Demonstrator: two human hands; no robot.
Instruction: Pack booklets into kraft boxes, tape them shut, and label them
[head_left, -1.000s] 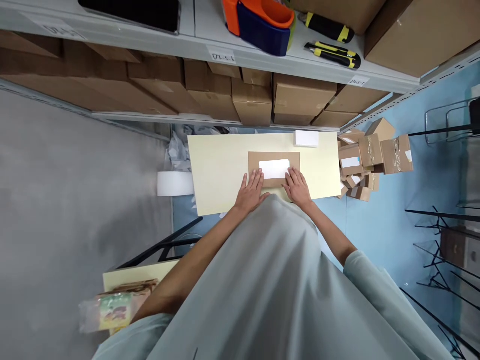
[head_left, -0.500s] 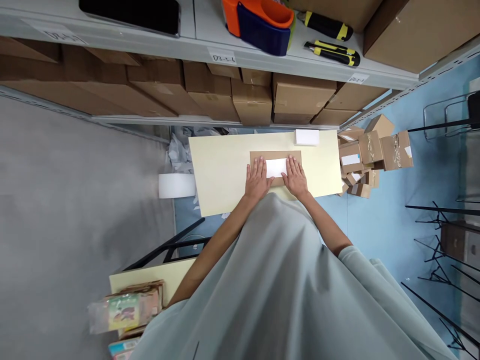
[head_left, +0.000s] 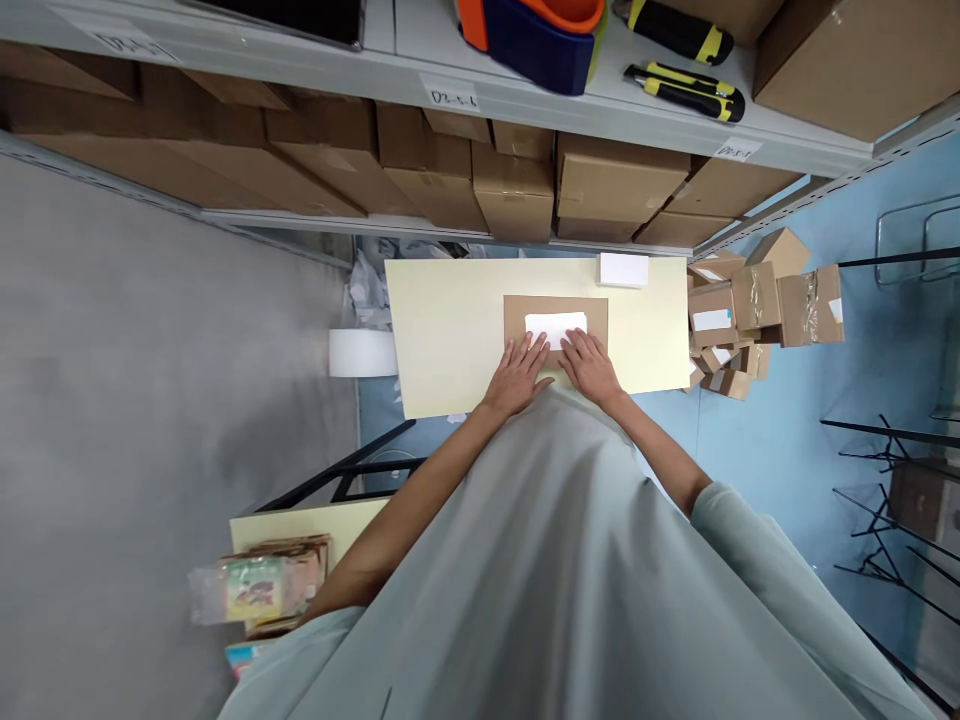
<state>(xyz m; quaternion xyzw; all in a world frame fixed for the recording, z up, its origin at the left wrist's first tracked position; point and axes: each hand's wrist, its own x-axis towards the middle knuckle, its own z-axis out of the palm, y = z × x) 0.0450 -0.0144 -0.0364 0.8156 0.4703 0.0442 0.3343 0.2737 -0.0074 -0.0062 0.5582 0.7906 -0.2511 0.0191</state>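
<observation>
A flat brown cardboard piece (head_left: 517, 315) lies on the pale yellow tabletop (head_left: 442, 340) in front of me. On its middle rests a white rectangular label or sheet (head_left: 556, 328). My left hand (head_left: 517, 375) lies flat with fingers stretched out, fingertips at the sheet's lower left corner. My right hand (head_left: 589, 367) lies with its fingers spread over the lower right edge of the sheet. Neither hand grips anything. Part of the cardboard's lower edge is hidden under the hands.
A small white stack (head_left: 623, 270) sits at the table's back edge. Cardboard boxes (head_left: 754, 300) are heaped on the right. Overhead, a shelf (head_left: 510, 100) holds box cutters (head_left: 686, 90) and an orange and blue object (head_left: 536, 40). A white roll (head_left: 363, 353) stands left of the table.
Both hands have slid down toward my body, off the sheet's sides to its lower edge, uncovering more of the sheet and cardboard. The view has shifted slightly.
</observation>
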